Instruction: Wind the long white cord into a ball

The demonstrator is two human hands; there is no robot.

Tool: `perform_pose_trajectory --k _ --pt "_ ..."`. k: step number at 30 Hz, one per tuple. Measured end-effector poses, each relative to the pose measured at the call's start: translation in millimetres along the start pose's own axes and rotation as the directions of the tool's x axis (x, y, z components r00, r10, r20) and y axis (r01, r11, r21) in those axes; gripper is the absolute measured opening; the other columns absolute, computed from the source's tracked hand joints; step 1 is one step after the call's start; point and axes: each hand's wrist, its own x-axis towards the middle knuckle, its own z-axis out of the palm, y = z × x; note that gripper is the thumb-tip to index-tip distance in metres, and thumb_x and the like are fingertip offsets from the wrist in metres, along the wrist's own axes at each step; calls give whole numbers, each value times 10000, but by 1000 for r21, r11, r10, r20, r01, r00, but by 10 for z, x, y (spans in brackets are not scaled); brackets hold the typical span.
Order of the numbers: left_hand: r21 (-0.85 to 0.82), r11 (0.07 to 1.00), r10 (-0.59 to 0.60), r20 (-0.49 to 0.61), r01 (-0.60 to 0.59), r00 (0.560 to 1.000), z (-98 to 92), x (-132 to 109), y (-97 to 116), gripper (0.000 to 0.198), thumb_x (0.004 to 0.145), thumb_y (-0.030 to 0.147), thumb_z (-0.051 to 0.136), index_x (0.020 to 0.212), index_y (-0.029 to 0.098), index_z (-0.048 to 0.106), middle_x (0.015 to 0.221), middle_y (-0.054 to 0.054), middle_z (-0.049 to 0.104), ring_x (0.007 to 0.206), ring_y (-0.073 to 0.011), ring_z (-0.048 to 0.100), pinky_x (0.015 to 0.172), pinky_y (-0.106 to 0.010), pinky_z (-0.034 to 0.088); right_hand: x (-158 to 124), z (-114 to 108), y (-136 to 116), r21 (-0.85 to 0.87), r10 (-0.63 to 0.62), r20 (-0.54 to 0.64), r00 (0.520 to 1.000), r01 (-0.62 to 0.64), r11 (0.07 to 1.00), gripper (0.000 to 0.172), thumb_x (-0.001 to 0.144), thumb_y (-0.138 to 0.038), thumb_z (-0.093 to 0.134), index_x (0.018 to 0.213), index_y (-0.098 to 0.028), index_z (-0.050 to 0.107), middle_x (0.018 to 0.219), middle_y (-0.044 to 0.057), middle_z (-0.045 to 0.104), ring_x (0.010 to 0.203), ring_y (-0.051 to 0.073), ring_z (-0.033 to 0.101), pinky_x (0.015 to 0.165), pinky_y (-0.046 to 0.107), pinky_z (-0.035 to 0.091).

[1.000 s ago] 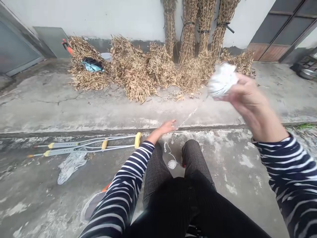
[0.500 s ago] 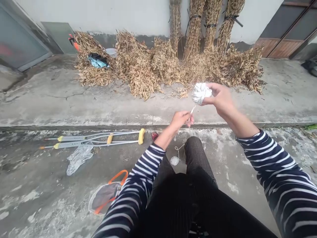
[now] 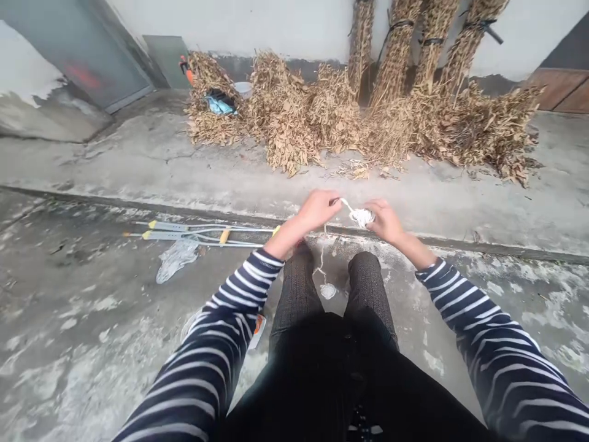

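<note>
My right hand (image 3: 385,221) grips a bundle of white cord (image 3: 362,217), wound into a loose ball, in front of my knees. To its left, my left hand (image 3: 321,209) pinches the strand of cord (image 3: 345,204) that runs across from the bundle. A further length of cord (image 3: 321,252) hangs from below my left hand toward the ground. It ends at a small white coil (image 3: 327,291) lying on the concrete between my legs.
Two crutches (image 3: 202,236) lie on the ground at left, beside a crumpled clear plastic bag (image 3: 177,261). Ahead runs a raised concrete step (image 3: 151,178). Dried plant stalks (image 3: 285,116) are heaped along the wall, with tied bundles (image 3: 400,43) standing upright behind.
My right hand has come down and to the left with the cord bundle. My left hand has risen slightly and moved left, drawing the strand sideways. The view has swung left.
</note>
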Motion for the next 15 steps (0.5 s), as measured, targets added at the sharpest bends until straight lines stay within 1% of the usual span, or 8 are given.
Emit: perform_pose_trajectory --k 2,5,6,8,10,12,14,15 --pt "58 998 22 -21 -21 1000 -66 205 -86 261 862 234 508 626 157 588 544 29 464 558 -114 384 591 -278 259 -59 67 -73 96 31 90 995 -39 995 525 617 -65 669 1131 -151 726 1198 132 689 1157 338 592 1016 482 490" --pt "71 997 13 35 -15 999 4 418 -276 241 811 181 526 572 164 543 511 38 411 544 -111 344 590 -284 241 -117 8 -164 315 82 274 958 -170 934 480 572 -100 690 1044 -172 738 1088 66 713 1007 275 644 946 408 502" --pt "50 999 7 70 -10 998 65 457 -332 234 802 177 531 569 163 549 507 38 420 543 -112 351 591 -282 247 -135 -37 -185 417 67 332 941 -211 884 470 563 -114 698 1028 -175 728 1048 46 715 972 249 649 923 375 503" --pt "-28 1000 -1 121 4 993 221 494 -417 225 804 193 540 589 156 596 530 28 496 558 -114 401 608 -270 286 -167 -138 -216 619 24 398 917 -288 731 495 541 -139 742 1032 -182 689 1004 24 713 939 210 652 867 313 504" --pt "-149 988 -11 144 33 989 397 485 -470 227 821 231 556 632 147 649 592 12 588 596 -120 467 643 -255 335 -185 -234 -238 756 30 411 911 -359 548 620 508 -150 805 1104 -203 644 991 15 714 898 182 653 786 267 507" --pt "-298 951 -44 148 87 988 567 438 -511 232 835 270 578 672 141 679 650 -1 647 641 -128 525 690 -246 381 -175 -310 -248 821 90 403 911 -403 403 783 469 -143 857 1207 -234 613 975 5 719 855 167 656 732 250 514" --pt "-434 888 -88 165 153 982 720 364 -558 222 837 286 600 701 137 692 690 -13 681 693 -139 576 750 -247 422 -133 -365 -238 855 158 359 920 -392 340 857 429 -132 884 1237 -248 625 987 4 730 876 173 669 749 263 540" --pt "-482 857 -111 174 183 978 789 319 -588 218 836 285 604 708 136 697 705 -20 695 721 -145 596 783 -252 437 -101 -389 -228 865 192 327 925 -375 334 828 413 -136 892 1200 -239 655 1006 12 737 906 183 677 769 275 553"
